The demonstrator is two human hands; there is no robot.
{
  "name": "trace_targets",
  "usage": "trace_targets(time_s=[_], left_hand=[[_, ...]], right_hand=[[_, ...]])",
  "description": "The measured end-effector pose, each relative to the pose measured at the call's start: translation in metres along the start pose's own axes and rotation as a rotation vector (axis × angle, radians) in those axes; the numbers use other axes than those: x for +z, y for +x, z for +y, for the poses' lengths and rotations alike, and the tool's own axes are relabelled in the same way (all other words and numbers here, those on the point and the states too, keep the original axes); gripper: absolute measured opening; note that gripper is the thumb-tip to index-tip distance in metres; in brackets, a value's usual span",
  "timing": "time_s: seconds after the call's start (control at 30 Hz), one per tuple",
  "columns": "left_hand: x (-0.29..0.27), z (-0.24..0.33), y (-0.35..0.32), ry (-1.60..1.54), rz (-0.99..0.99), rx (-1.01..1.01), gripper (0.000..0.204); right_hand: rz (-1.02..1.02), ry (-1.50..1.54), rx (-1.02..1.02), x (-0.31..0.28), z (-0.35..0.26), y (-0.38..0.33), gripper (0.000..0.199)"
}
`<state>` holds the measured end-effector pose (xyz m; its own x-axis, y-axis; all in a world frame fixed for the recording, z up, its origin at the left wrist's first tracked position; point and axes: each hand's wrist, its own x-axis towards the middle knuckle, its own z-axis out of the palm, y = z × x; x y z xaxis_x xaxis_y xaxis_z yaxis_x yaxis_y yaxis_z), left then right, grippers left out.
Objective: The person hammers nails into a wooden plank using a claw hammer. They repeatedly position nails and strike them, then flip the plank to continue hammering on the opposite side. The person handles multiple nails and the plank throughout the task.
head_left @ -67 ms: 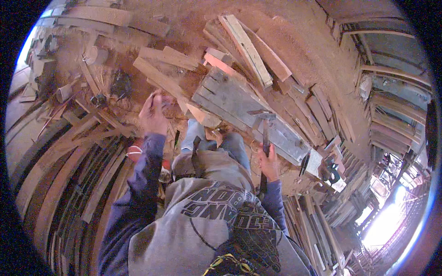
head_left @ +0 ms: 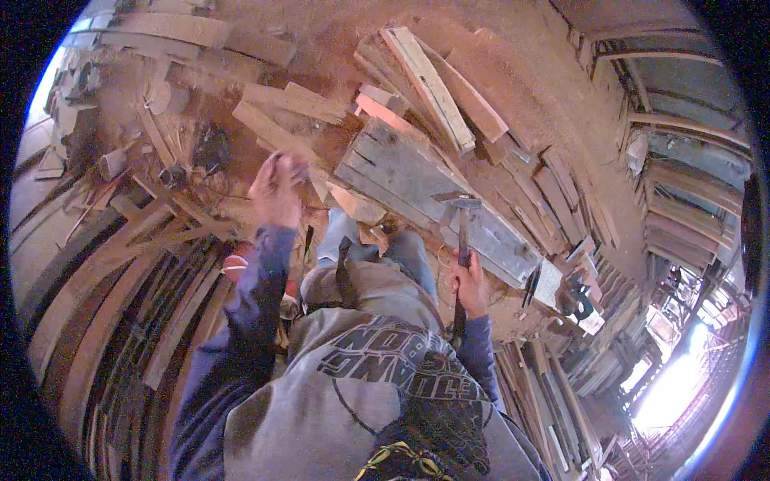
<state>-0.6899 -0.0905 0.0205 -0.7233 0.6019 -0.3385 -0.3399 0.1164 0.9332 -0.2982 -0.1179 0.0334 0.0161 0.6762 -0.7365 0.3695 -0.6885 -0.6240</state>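
My right hand [head_left: 470,287] is closed around the handle of a claw hammer [head_left: 463,234]. The hammer's metal head points away from me, over a weathered grey plank bench [head_left: 409,172]. Left of the bench, my left hand [head_left: 277,192] is raised, slightly blurred, with its fingers curled in. What those fingers hold, if anything, cannot be made out. Close to that hand runs a long pale board [head_left: 277,138] lying slantwise. A cut wood block [head_left: 355,204] sits at the bench's near left edge, just beyond my knees.
Several timbers [head_left: 429,88] lie beyond the bench on sawdust-covered ground. Long stacked boards [head_left: 120,321] fill the lower left, with more stacks [head_left: 553,401] at lower right. A dark tool with a pale base [head_left: 573,298] rests at the bench's right end.
My left hand has moved right, toward the slanting board and the bench. The right hand and hammer have stayed nearly still.
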Motion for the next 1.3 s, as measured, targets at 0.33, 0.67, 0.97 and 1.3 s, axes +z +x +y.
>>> trace_targets(time_s=[0.33, 0.67, 0.97, 1.3], left_hand=[[0.124, 0.013, 0.045, 0.485, -0.588, 0.444, 0.012], [0.131, 0.014, 0.051, 0.635, -0.723, 0.598, 0.013], [0.132, -0.023, 0.075, 0.8, -0.987, 0.817, 0.017], [0.129, -0.016, 0.074, 0.788, -0.966, 0.788, 0.016]], right_hand=[[0.075, 0.073, -0.092, 0.007, -0.037, -0.038, 0.039], [0.199, 0.007, -0.371, 0.007, -0.081, -0.047, 0.032], [0.35, -0.431, -0.821, 0.04, -0.122, -0.027, 0.04], [0.326, -0.529, -0.886, 0.065, -0.156, -0.022, 0.037]])
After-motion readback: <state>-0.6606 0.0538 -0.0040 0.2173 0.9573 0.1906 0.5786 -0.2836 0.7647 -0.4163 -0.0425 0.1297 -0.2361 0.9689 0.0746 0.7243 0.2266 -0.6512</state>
